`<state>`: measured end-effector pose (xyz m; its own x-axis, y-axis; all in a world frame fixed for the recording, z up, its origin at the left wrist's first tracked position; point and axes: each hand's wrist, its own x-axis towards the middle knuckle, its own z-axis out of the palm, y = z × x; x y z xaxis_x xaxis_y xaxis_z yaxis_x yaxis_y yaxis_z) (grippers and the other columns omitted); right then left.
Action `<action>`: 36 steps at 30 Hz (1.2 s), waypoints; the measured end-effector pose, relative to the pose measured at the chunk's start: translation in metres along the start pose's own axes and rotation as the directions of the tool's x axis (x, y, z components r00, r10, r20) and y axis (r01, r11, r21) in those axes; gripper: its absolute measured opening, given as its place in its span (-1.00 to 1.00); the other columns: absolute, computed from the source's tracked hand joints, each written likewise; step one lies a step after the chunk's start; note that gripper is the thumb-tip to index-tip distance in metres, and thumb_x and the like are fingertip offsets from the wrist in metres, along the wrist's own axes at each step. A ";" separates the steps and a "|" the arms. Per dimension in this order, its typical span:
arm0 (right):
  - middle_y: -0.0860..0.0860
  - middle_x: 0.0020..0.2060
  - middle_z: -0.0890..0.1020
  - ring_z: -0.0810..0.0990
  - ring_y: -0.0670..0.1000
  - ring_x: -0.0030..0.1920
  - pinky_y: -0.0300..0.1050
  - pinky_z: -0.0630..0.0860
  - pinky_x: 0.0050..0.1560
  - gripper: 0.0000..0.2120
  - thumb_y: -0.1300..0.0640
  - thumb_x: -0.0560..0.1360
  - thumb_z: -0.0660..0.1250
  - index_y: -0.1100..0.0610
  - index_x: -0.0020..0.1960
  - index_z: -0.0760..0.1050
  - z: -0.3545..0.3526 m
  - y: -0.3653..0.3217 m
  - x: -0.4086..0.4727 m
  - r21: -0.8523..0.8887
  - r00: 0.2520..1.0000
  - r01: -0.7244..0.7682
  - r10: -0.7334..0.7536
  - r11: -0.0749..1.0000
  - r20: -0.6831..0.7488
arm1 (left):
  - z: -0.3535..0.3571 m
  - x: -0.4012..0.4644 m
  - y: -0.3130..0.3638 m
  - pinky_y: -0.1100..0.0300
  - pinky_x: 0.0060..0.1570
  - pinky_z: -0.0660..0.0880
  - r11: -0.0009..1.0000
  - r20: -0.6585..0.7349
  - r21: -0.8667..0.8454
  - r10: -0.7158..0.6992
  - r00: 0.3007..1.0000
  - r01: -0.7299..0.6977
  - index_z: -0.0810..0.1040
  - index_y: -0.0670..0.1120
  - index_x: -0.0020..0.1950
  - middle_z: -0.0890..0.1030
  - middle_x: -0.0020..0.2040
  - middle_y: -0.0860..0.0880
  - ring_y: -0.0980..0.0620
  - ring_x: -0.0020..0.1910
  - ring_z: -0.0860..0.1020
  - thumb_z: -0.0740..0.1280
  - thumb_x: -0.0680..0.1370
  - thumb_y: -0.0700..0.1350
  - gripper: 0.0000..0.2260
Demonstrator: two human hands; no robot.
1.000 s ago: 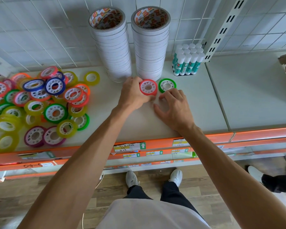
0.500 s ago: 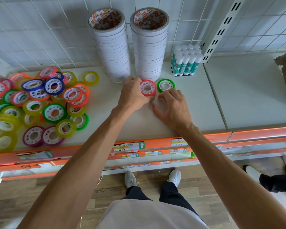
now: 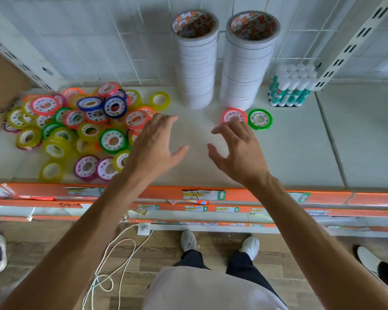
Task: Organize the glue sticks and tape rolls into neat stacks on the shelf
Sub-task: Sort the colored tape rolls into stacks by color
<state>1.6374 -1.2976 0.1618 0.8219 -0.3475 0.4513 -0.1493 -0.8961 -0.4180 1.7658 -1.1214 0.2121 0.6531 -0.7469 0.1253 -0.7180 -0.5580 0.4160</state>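
Note:
A red tape roll (image 3: 234,114) and a green tape roll (image 3: 259,119) lie flat side by side on the white shelf (image 3: 300,153), in front of two tall stacks of white tape (image 3: 196,63) (image 3: 248,66). A loose pile of colourful tape rolls (image 3: 81,128) covers the shelf's left part. Glue sticks (image 3: 291,88) stand packed upright at the back right. My left hand (image 3: 154,145) hovers empty, fingers spread, at the pile's right edge. My right hand (image 3: 238,148) hovers empty just in front of the red roll, fingers loosely bent.
A slotted metal upright (image 3: 349,48) rises behind the glue sticks. Orange price rails (image 3: 255,194) line the shelf front. A cardboard box (image 3: 2,86) sits at far left. White cord (image 3: 112,260) lies on the wooden floor by my shoes, and other people's shoes show at both sides.
My left hand let go of the red roll and drew back toward the left. My right hand lifted off the shelf and pulled back. The camera view shifted left.

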 end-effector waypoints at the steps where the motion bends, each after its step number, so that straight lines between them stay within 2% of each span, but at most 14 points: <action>1: 0.09 0.03 0.59 0.52 0.16 0.04 0.04 0.48 0.09 -0.70 0.03 0.48 0.39 0.17 0.14 0.57 0.008 -0.015 0.009 0.027 0.998 0.021 -0.022 0.999 0.054 | -0.008 -0.006 -0.010 0.01 0.28 0.37 0.999 0.002 0.028 -0.024 1.000 0.024 0.46 -0.21 0.41 0.49 0.34 -0.20 -0.18 0.33 0.45 0.50 0.47 0.00 -0.42; 3: 0.10 0.09 0.58 0.52 0.17 0.10 0.06 0.48 0.14 -0.64 0.03 0.48 0.38 0.17 0.22 0.54 0.026 -0.040 0.029 0.068 0.983 0.020 -0.032 0.997 0.180 | -0.020 -0.016 -0.029 -0.04 0.27 0.43 0.996 -0.011 0.055 -0.071 0.997 0.072 0.48 -0.18 0.38 0.50 0.35 -0.17 -0.16 0.34 0.45 0.50 0.48 0.00 -0.46; 5: 0.11 0.18 0.55 0.49 0.18 0.18 0.09 0.45 0.22 -0.57 0.02 0.49 0.38 0.16 0.30 0.49 0.044 -0.060 0.048 0.085 0.956 -0.001 -0.024 0.996 0.293 | -0.029 -0.027 -0.046 -0.01 0.23 0.45 0.993 -0.038 0.048 -0.111 0.993 0.113 0.49 -0.17 0.36 0.52 0.31 -0.14 -0.13 0.29 0.47 0.49 0.49 -0.01 -0.50; 8: 0.15 0.23 0.52 0.46 0.20 0.23 0.07 0.41 0.27 -0.49 -0.04 0.49 0.38 0.17 0.36 0.44 0.071 -0.086 0.075 0.098 0.927 -0.030 -0.009 0.995 0.375 | -0.036 -0.040 -0.067 0.03 0.13 0.44 0.985 -0.074 0.020 -0.171 0.982 0.173 0.52 -0.16 0.32 0.53 0.20 -0.11 -0.11 0.21 0.48 0.50 0.48 -0.02 -0.53; 12: 0.15 0.22 0.53 0.46 0.21 0.24 0.08 0.42 0.22 -0.40 -0.16 0.43 0.41 0.15 0.34 0.44 0.099 -0.120 0.101 0.117 0.928 -0.106 0.055 0.987 0.369 | -0.037 -0.048 -0.088 0.07 0.04 0.43 0.975 -0.087 -0.023 -0.223 0.971 0.222 0.55 -0.14 0.26 0.54 0.11 -0.08 -0.10 0.13 0.50 0.50 0.47 -0.04 -0.59; 15: 0.10 0.24 0.53 0.45 0.18 0.28 0.10 0.39 0.24 -0.34 -0.26 0.40 0.39 0.09 0.35 0.40 0.112 -0.136 0.108 0.008 0.923 -0.118 0.106 0.993 0.370 | -0.039 -0.048 -0.097 0.17 0.00 0.40 0.973 -0.098 -0.069 -0.226 0.969 0.220 0.56 -0.11 0.22 0.55 0.07 -0.03 -0.02 0.08 0.50 0.50 0.46 -0.06 -0.64; 17: 0.08 0.23 0.54 0.45 0.18 0.27 0.11 0.38 0.23 -0.35 -0.28 0.41 0.39 0.08 0.35 0.39 0.115 -0.140 0.111 -0.025 0.923 -0.129 0.130 0.991 0.363 | -0.041 -0.045 -0.101 0.15 0.00 0.44 0.974 -0.127 -0.096 -0.218 0.968 0.207 0.56 -0.11 0.21 0.55 0.06 -0.03 -0.01 0.06 0.51 0.50 0.47 -0.07 -0.65; 19: 0.06 0.18 0.58 0.48 0.17 0.24 0.10 0.39 0.20 -0.38 -0.28 0.41 0.38 0.07 0.32 0.41 0.112 -0.139 0.112 0.016 0.930 -0.162 0.147 0.987 0.337 | -0.044 -0.040 -0.104 0.10 0.06 0.47 0.971 -0.146 -0.106 -0.226 0.963 0.212 0.54 -0.12 0.24 0.55 0.10 -0.05 -0.04 0.10 0.52 0.50 0.47 -0.07 -0.62; 22: 0.04 0.18 0.59 0.47 0.14 0.22 0.07 0.42 0.20 -0.40 -0.22 0.40 0.42 0.08 0.32 0.42 0.096 -0.128 0.103 0.118 0.946 -0.205 0.166 0.971 0.279 | -0.046 -0.034 -0.108 0.03 0.15 0.50 0.974 -0.140 -0.103 -0.216 0.966 0.202 0.54 -0.13 0.29 0.57 0.19 -0.07 -0.05 0.18 0.53 0.49 0.49 -0.04 -0.59; 24: 0.09 0.21 0.54 0.45 0.14 0.22 0.06 0.44 0.22 -0.33 -0.18 0.39 0.45 0.12 0.37 0.38 0.086 -0.117 0.091 0.154 0.951 -0.229 0.187 0.961 0.248 | -0.044 -0.028 -0.109 0.02 0.16 0.51 0.978 -0.125 -0.108 -0.190 0.974 0.177 0.54 -0.15 0.29 0.57 0.21 -0.08 -0.05 0.21 0.53 0.48 0.50 -0.01 -0.58; 27: 0.15 0.21 0.46 0.40 0.17 0.22 0.07 0.42 0.25 -0.24 -0.17 0.37 0.49 0.17 0.43 0.36 0.078 -0.102 0.072 0.127 0.933 -0.265 0.221 0.956 0.284 | -0.035 -0.010 -0.107 0.08 0.13 0.47 0.989 -0.086 -0.074 -0.138 0.987 0.132 0.53 -0.17 0.30 0.55 0.20 -0.11 -0.08 0.20 0.51 0.49 0.50 0.03 -0.55; 31: 0.11 0.16 0.46 0.39 0.14 0.16 0.07 0.45 0.20 -0.32 -0.21 0.34 0.48 0.12 0.33 0.47 0.075 -0.095 0.059 0.053 0.924 -0.252 0.224 0.966 0.310 | -0.022 0.015 -0.101 0.05 0.11 0.43 0.988 -0.037 0.128 -0.085 0.996 0.089 0.52 -0.19 0.23 0.52 0.16 -0.14 -0.13 0.20 0.45 0.46 0.48 0.13 -0.50; 36: 0.15 0.18 0.46 0.40 0.18 0.17 0.09 0.48 0.16 -0.34 -0.05 0.34 0.52 0.18 0.35 0.45 0.056 -0.091 0.048 0.035 0.935 -0.256 0.238 0.966 0.263 | -0.019 0.026 -0.102 0.04 0.04 0.42 0.982 -0.005 0.129 -0.138 0.990 0.137 0.53 -0.19 0.19 0.50 0.14 -0.15 -0.15 0.17 0.46 0.47 0.45 0.20 -0.46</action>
<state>1.7215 -1.2172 0.1775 0.8774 -0.4657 0.1151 -0.3352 -0.7669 -0.5473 1.8609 -1.0771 0.1899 0.7471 -0.6609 0.0713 -0.6465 -0.6974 0.3093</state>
